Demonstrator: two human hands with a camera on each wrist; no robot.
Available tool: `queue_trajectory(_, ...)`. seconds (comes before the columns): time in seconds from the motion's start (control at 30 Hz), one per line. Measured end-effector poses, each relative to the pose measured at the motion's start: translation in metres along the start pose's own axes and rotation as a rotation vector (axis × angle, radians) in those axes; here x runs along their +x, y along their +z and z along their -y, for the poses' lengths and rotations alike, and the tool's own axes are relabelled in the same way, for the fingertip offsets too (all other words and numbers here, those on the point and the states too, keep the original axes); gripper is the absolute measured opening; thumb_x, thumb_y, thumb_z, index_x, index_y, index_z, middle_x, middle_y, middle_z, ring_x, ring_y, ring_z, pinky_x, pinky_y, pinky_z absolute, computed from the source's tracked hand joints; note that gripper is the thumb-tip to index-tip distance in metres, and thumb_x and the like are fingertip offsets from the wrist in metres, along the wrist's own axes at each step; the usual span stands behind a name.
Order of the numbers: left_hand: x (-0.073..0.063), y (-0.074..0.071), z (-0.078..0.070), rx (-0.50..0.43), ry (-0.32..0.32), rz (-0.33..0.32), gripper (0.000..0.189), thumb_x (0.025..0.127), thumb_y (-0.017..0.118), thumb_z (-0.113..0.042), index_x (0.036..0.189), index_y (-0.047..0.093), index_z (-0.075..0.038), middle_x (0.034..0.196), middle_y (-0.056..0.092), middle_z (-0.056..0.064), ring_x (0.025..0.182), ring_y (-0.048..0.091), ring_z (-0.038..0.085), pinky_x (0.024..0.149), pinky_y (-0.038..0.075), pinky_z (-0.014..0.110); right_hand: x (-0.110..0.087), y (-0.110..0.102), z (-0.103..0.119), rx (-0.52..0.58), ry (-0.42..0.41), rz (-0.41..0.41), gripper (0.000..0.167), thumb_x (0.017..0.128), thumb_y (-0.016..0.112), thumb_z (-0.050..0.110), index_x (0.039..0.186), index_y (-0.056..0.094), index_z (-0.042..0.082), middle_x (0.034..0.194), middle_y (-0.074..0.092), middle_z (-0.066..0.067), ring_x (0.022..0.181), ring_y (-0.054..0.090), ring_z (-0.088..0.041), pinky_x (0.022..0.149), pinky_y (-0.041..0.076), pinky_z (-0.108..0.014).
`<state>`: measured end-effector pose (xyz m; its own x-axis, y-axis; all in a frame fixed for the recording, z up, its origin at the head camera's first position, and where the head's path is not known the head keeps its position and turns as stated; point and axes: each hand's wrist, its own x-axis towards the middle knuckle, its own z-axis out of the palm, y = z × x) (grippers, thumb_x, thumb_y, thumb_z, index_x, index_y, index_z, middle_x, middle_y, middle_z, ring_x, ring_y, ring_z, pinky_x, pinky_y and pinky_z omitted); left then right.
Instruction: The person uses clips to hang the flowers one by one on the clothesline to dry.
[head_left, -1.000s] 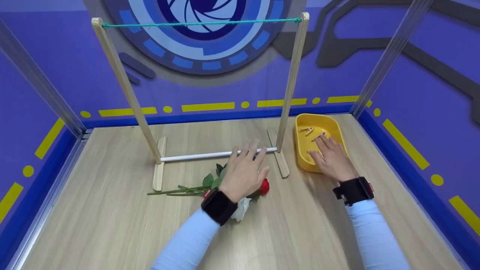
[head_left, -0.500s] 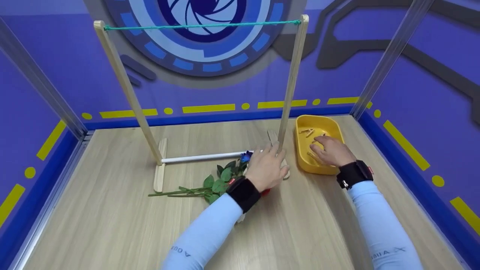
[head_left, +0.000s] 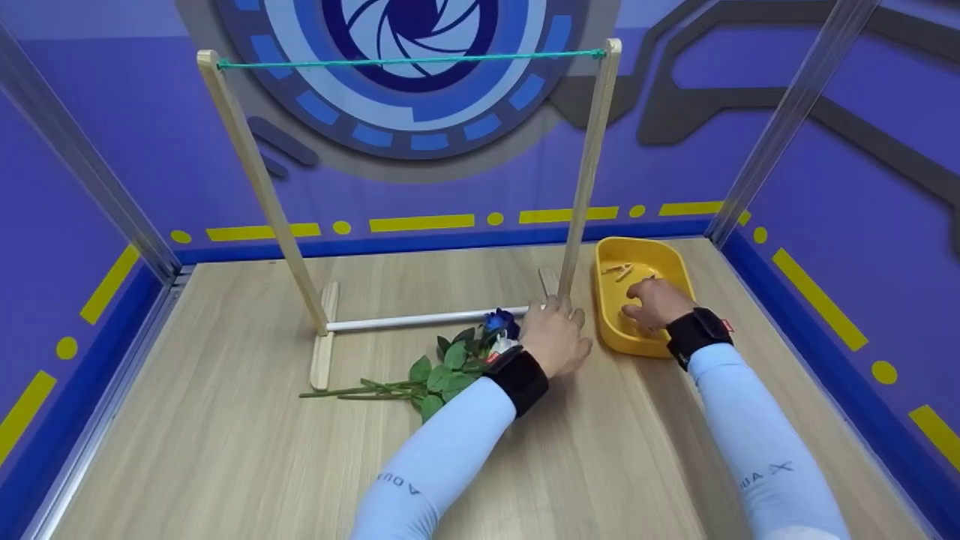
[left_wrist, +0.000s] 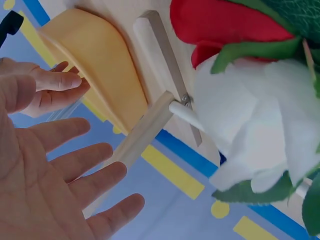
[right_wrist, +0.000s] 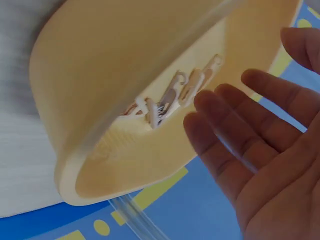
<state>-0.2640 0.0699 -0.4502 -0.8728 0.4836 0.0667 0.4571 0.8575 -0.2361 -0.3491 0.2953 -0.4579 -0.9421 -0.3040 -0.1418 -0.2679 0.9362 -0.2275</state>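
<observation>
My left hand [head_left: 555, 337] hovers by the foot of the stand's right wooden post, fingers spread and holding nothing. Below it lie artificial roses: a blue rose [head_left: 501, 324] shows in the head view, a white rose [left_wrist: 250, 120] and a red rose [left_wrist: 225, 25] in the left wrist view. Their green stems [head_left: 360, 393] point left. My right hand [head_left: 656, 301] is over the yellow bin [head_left: 637, 348], its fingers loosely bent with nothing between them. Several small wooden clothespins [right_wrist: 170, 97] lie on the bin's floor, just beyond the fingertips in the right wrist view.
A wooden stand rises at the back, with a left post [head_left: 259, 187] and a right post [head_left: 592, 150]. A green string [head_left: 412, 61] joins their tops and a white rod [head_left: 420, 321] their feet. Blue-purple walls [head_left: 90, 150] enclose the wooden table [head_left: 210, 450].
My left hand has moved right, from over the roses to the stand's right post, uncovering the blue rose. My right hand has shifted slightly within the bin's outline, fingers more bent.
</observation>
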Motion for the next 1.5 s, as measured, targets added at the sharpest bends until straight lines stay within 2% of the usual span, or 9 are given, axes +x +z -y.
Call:
queue_trajectory(0.2,0.007,0.001,-0.006,0.02,0.017,0.079,0.056,0.106,0.039,-0.055,0.146,0.057,-0.019,0.147,0.057,0.005,0.135,0.051,0.024,0.102,0.047,0.044,0.008,0.0,0.004,0.0,0.09,0.127,0.037,0.101,0.068,0.02,0.125,0.068,-0.007,0.119,0.07,-0.026,0.096,0.064,-0.034,0.095,0.054,-0.053)
queue_trajectory(0.3,0.011,0.002,-0.009,0.019,0.018,0.091,0.055,0.106,0.04,-0.054,0.144,0.058,-0.019,0.144,0.059,0.006,0.132,0.052,0.024,0.1,0.048,0.044,0.012,0.002,0.004,-0.012,0.102,0.155,0.032,0.099,0.069,0.02,0.119,0.071,-0.006,0.108,0.071,-0.021,0.086,0.063,-0.03,0.083,0.057,-0.046)
queue_trajectory(0.47,0.013,0.001,-0.015,0.015,0.014,0.104,0.056,0.105,0.041,-0.056,0.145,0.058,-0.02,0.139,0.06,0.005,0.13,0.054,0.024,0.102,0.048,0.045,0.017,0.006,0.003,-0.062,0.059,0.163,0.016,0.094,0.072,0.014,0.094,0.073,-0.002,0.076,0.064,-0.009,0.066,0.057,-0.023,0.06,0.045,-0.032)
queue_trajectory(0.67,0.013,0.0,-0.019,0.036,0.034,0.121,0.058,0.105,0.041,-0.058,0.149,0.054,-0.022,0.143,0.057,0.004,0.132,0.053,0.026,0.103,0.047,0.045,0.017,0.008,0.006,-0.098,0.054,0.192,0.01,0.093,0.072,0.012,0.09,0.072,0.002,0.07,0.06,-0.005,0.063,0.056,-0.022,0.059,0.043,-0.03)
queue_trajectory(0.8,0.014,-0.001,-0.019,0.055,0.034,0.104,0.058,0.105,0.04,-0.058,0.149,0.054,-0.023,0.142,0.058,0.003,0.129,0.054,0.025,0.099,0.048,0.041,0.018,0.008,0.007,-0.158,-0.014,0.15,0.021,0.092,0.07,0.011,0.073,0.065,0.004,0.063,0.056,-0.004,0.057,0.052,-0.02,0.054,0.041,-0.03)
queue_trajectory(0.9,0.014,0.0,-0.018,0.051,0.021,0.098,0.057,0.105,0.04,-0.058,0.149,0.054,-0.024,0.141,0.058,0.002,0.13,0.053,0.023,0.098,0.047,0.04,0.02,0.009,0.006,-0.224,-0.088,0.107,0.029,0.09,0.072,0.011,0.065,0.061,0.004,0.06,0.057,-0.004,0.056,0.052,-0.019,0.052,0.046,-0.034)
queue_trajectory(1.0,0.015,0.0,-0.016,0.049,0.012,0.103,0.057,0.105,0.039,-0.059,0.147,0.055,-0.023,0.14,0.058,0.003,0.131,0.054,0.022,0.098,0.047,0.04,0.021,0.011,0.006,-0.262,-0.111,0.099,0.031,0.09,0.073,0.013,0.063,0.061,0.004,0.06,0.06,-0.006,0.057,0.055,-0.02,0.055,0.051,-0.038)
queue_trajectory(1.23,0.012,0.001,-0.012,0.069,0.006,0.089,0.057,0.106,0.036,-0.059,0.145,0.057,-0.022,0.14,0.059,0.005,0.128,0.054,0.022,0.099,0.048,0.04,0.018,0.014,0.007,-0.317,-0.071,0.127,0.035,0.095,0.073,0.019,0.065,0.061,0.005,0.06,0.058,-0.006,0.058,0.057,-0.023,0.058,0.053,-0.039)
queue_trajectory(1.5,0.008,0.003,-0.006,0.039,-0.007,0.059,0.056,0.106,0.039,-0.057,0.142,0.06,-0.02,0.137,0.062,0.005,0.125,0.056,0.022,0.095,0.049,0.039,0.017,0.0,0.01,-0.17,0.033,0.198,0.025,0.099,0.067,0.017,0.078,0.069,0.003,0.066,0.059,-0.005,0.06,0.055,-0.021,0.056,0.043,-0.03)
